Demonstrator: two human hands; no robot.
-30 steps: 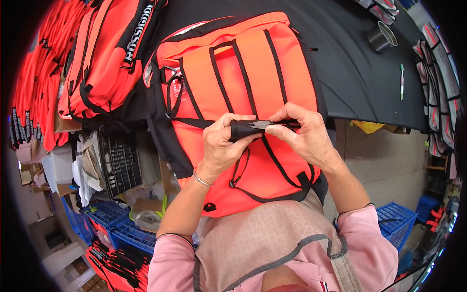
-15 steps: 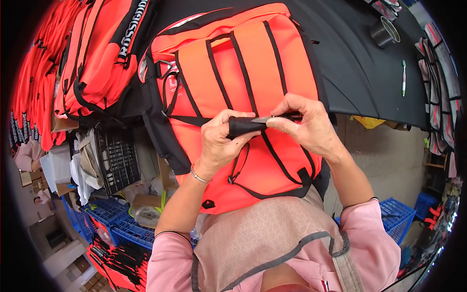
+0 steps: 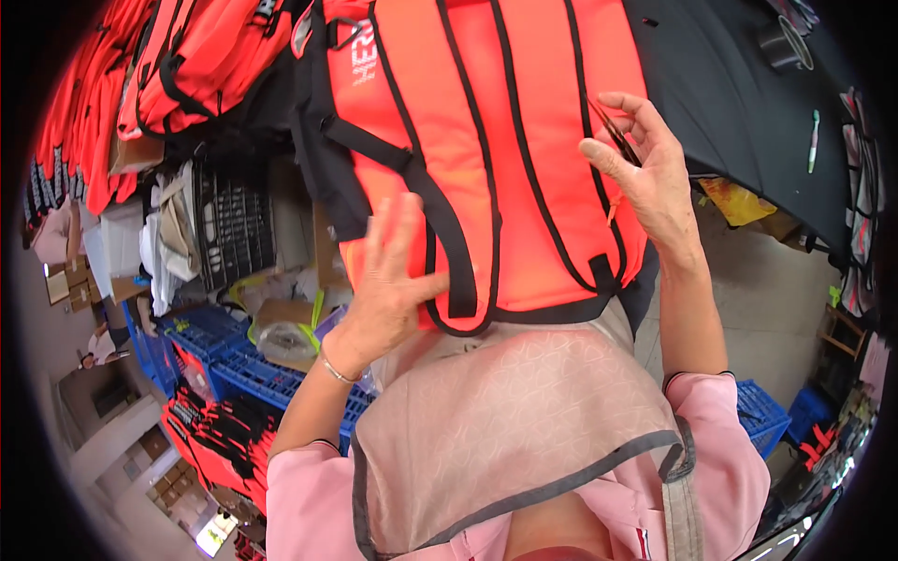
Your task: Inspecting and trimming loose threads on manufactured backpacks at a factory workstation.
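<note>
A bright orange-red backpack (image 3: 552, 187) with black trim lies in front of me, its padded shoulder straps facing up. Over its left side, my left hand (image 3: 393, 280) is open, fingers spread and somewhat blurred, beside the loose black webbing strap (image 3: 449, 243). The strap runs down across the left shoulder strap, with a black buckle (image 3: 393, 155) near its upper part. Raised above the right edge of the backpack, my right hand (image 3: 650, 173) pinches slim dark thread snips (image 3: 617, 136) between thumb and fingers, points up and left.
More orange-red backpacks (image 3: 210, 79) are piled at the left. On the black-covered table (image 3: 720, 103) stand a dark metal cup (image 3: 784, 45) and a toothbrush (image 3: 814, 140). Blue crates (image 3: 253, 365) sit lower left; another blue crate (image 3: 760, 416) is at the right.
The backpack has shifted up in view. My left hand has let go of the black webbing and opened lower down. My right hand has moved right and up, away from the webbing, with the snips.
</note>
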